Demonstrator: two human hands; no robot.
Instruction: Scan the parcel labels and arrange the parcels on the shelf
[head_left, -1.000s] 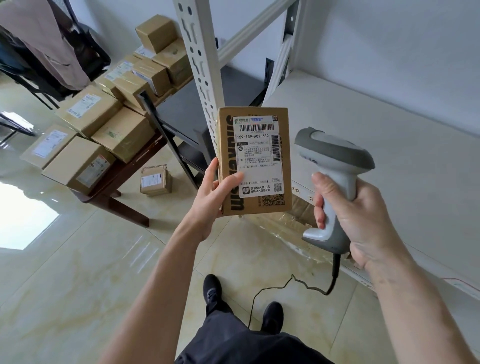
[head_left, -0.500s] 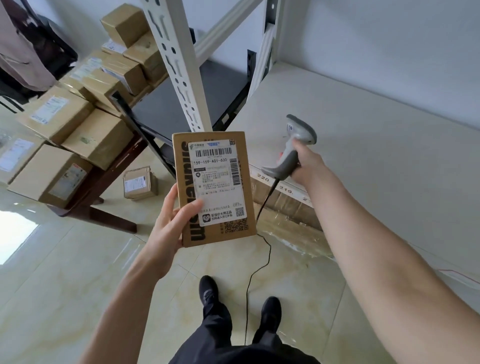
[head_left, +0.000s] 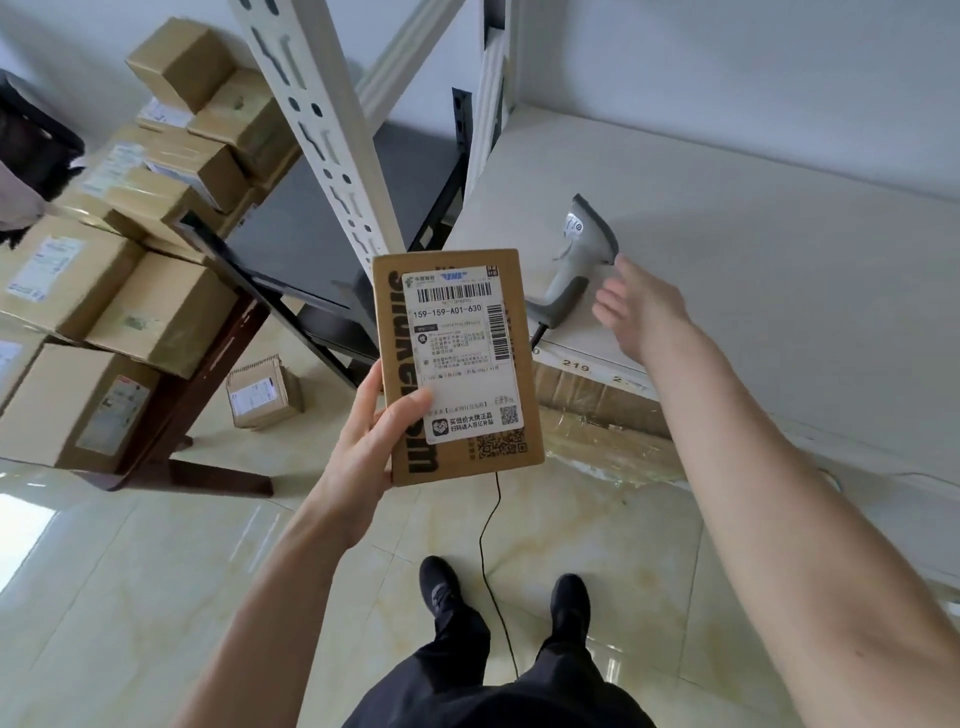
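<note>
On shelf (head_left: 727, 218) scanner (head_left: 576, 260), left hand (head_left: 363, 447) gripping parcel (head_left: 457, 364)

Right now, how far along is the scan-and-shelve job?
Scanning looks finished for this one: the scanner lies on the shelf, and the right hand is open beside it. The left hand holds the labelled parcel, not yet shelved. Many boxes wait on the side table.

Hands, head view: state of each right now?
Left hand: grips the parcel, thumb across its label.
Right hand: open, holds nothing; scanner lies on the shelf beside it.
</note>
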